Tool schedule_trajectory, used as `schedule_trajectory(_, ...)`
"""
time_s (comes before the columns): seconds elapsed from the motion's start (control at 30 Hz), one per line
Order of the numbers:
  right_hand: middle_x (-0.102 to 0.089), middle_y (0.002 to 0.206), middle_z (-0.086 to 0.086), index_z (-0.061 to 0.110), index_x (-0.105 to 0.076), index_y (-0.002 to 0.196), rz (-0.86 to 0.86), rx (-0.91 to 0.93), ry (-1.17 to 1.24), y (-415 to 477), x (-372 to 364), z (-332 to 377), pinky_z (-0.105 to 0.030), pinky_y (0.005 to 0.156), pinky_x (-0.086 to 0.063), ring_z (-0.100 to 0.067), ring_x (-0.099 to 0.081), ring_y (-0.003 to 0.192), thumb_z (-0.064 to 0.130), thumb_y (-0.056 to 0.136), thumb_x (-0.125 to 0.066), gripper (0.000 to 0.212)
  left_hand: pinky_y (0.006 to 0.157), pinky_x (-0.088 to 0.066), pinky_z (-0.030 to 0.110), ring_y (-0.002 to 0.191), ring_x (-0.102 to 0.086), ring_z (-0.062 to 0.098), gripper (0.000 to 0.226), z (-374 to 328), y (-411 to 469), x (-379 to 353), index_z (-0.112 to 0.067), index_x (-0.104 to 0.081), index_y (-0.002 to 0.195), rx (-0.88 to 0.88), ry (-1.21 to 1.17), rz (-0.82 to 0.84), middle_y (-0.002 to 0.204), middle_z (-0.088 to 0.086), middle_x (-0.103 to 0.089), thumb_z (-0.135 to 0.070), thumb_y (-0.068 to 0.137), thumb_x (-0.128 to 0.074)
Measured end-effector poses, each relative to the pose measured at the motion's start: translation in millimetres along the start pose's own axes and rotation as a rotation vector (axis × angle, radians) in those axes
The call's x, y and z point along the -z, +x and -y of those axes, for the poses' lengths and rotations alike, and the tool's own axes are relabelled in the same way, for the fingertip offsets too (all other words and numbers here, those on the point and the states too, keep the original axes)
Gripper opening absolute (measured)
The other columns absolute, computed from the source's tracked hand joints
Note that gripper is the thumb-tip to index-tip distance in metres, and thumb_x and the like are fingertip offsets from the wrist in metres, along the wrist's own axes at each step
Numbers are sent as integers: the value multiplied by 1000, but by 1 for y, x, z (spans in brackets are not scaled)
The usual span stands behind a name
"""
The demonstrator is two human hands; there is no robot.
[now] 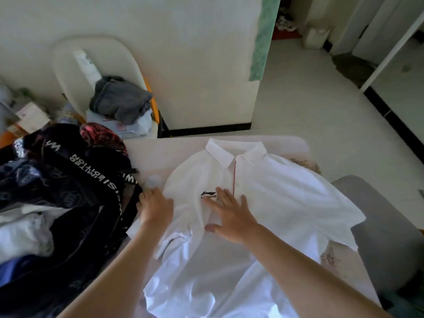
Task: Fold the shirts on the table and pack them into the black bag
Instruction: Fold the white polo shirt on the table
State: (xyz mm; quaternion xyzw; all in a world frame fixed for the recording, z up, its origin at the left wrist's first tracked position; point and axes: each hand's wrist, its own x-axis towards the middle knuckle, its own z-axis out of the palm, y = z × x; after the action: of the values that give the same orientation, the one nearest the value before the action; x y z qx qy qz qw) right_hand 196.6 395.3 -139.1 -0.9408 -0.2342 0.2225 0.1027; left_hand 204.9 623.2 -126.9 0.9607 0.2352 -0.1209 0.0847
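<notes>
**White polo spread flat, both hands on it**

A white polo shirt (275, 203) lies face up on the pale table (160, 152), with its collar at the far side and its hem towards the person. A thin red line runs down its placket, and a black logo (208, 195) sits on its chest.

The right hand (229, 216) rests flat on the shirt just beside the logo. Its fingers are straight and spread, and it grasps nothing. The left hand (156, 208) is at the shirt's left edge by the sleeve, with its fingers bent down over the cloth. I cannot tell whether it pinches the fabric or only presses on it.

Just left of the shirt, touching its sleeve side, stands the black bag (75, 184). It is open, with a white-lettered strap across it and white clothes (20, 235) inside.

Beyond the shirt's far left corner is a white chair (75, 72) with a grey garment (119, 97) heaped on it. To the right of the shirt is a grey seat (390, 237).
</notes>
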Motion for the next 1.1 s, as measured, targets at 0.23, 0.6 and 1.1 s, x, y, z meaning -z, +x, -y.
schedule_trajectory(0.23, 19, 165, -2, 38, 8, 156, 17, -43, -115, 5, -4, -1, -63, 115, -6, -18, 14, 152, 72, 81, -57, 104, 51, -39, 36, 78, -59, 36, 31, 32, 26, 49, -11, -47, 118, -225, 139, -382, 94, 16, -58, -4, 90, -55)
schedule_trajectory(0.6, 8, 166, -8, 28, -10, 158, 10, -76, -132, -27, -6, 22, -49, 121, -7, -25, 4, 153, 41, 98, -50, 73, 98, -40, 42, 126, -45, 29, 34, 39, -35, 4, -26, -55, 128, -536, -48, 66, 134, 2, -50, -28, 95, -49)
schedule_trajectory(1.1, -41, 145, -13, 8, -37, 144, -445, -621, 294, -245, -34, 15, -44, 106, -38, -32, -41, 131, 20, 84, -62, 66, 62, -39, 24, 78, -57, 9, 11, 41, -217, -9, -26, -58, 85, -868, -407, 65, 78, -12, -59, -36, 84, -62)
